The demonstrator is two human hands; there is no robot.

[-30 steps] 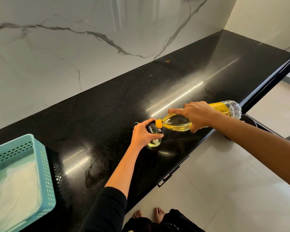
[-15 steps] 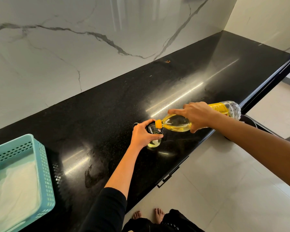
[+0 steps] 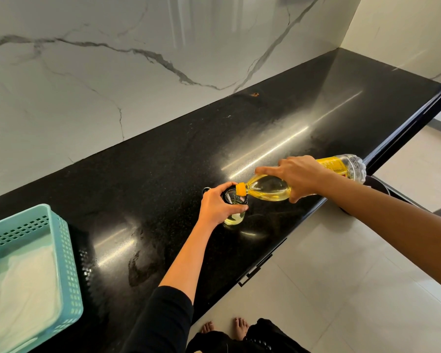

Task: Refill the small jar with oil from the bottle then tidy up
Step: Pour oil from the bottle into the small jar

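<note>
A small clear glass jar (image 3: 235,217) stands on the black counter (image 3: 163,174), with yellow oil in its bottom. My left hand (image 3: 218,205) is wrapped around the jar from the left. My right hand (image 3: 299,175) grips a clear plastic oil bottle (image 3: 267,187) around its middle. The bottle lies nearly level, its yellow neck ring (image 3: 241,189) right over the jar's mouth and its base pointing right. Oil fills the lower half of the tilted bottle. A small dark round thing (image 3: 206,190), partly hidden, lies just behind my left hand.
A teal perforated plastic basket (image 3: 69,253) with a white cloth (image 3: 23,284) inside sits at the counter's left end. A marble wall rises behind the counter. The counter's front edge runs diagonally, with tiled floor and my bare feet (image 3: 225,326) below.
Almost nothing differs: both hands, the jar and the tilted bottle stay in the same pose.
</note>
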